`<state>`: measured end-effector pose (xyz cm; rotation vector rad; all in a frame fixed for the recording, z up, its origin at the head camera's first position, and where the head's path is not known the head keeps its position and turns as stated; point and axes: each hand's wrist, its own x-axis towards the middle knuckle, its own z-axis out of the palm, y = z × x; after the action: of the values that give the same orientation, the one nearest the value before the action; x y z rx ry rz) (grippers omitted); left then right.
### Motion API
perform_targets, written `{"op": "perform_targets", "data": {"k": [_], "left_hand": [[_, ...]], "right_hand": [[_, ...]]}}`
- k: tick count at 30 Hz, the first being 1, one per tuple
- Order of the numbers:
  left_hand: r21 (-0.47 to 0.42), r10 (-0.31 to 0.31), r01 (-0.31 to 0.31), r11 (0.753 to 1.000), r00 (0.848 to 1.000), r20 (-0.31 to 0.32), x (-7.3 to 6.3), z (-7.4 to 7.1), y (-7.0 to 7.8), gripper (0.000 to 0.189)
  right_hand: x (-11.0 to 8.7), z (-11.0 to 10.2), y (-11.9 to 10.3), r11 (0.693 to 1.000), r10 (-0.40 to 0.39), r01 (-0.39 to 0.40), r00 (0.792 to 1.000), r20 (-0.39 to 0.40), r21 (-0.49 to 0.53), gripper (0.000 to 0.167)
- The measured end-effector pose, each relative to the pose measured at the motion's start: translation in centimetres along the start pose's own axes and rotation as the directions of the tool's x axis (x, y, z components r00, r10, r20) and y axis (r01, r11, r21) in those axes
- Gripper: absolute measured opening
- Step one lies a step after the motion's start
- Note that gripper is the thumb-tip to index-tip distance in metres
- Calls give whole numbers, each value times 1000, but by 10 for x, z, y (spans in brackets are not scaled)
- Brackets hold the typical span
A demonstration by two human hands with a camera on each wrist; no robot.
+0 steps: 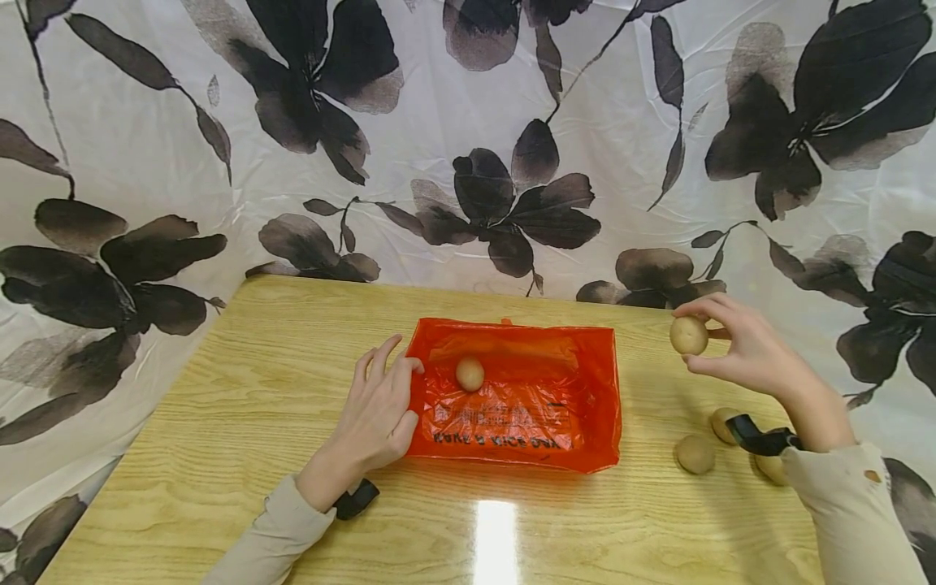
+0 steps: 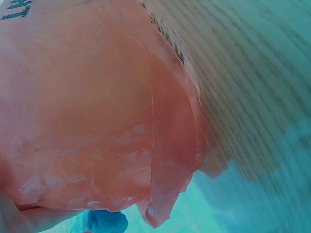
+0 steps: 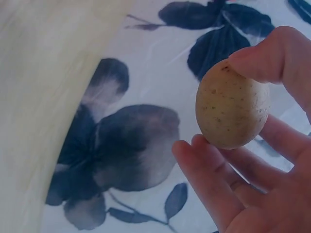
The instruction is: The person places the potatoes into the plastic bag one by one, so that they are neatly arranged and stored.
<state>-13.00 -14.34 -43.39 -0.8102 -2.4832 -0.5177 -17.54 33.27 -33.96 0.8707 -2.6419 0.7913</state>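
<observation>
A red plastic bag [image 1: 512, 467] stands open in a rectangular shape on the table, with printed lettering inside. One potato [image 1: 470, 374] lies in it, toward the left. At the bag's left rim my left hand [image 1: 376, 410] grips the edge. The left wrist view shows the bag's side [image 2: 97, 97] close up, with fingers [image 2: 29, 218] at its lower left rim. Right of the bag, my right hand [image 1: 746, 345] holds another potato [image 1: 689, 335] up above the table, pinched between thumb and fingertips. Brown specks mark this potato's skin [image 3: 231, 109] in the right wrist view.
Several more potatoes, among them one in front [image 1: 695, 454], lie on the wooden table [image 1: 241, 390] below my right forearm, partly hidden by the wrist strap and sleeve. A white cloth with dark flowers [image 1: 424, 106] hangs behind the table.
</observation>
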Motion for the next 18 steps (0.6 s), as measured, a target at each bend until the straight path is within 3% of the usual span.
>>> {"op": "perform_targets", "data": {"k": [18], "left_hand": [[-7, -1, 1, 1000, 1000, 9, -1, -1, 0, 40]], "right_hand": [[29, 8, -41, 990, -126, 127, 992, 11, -58, 53]]}}
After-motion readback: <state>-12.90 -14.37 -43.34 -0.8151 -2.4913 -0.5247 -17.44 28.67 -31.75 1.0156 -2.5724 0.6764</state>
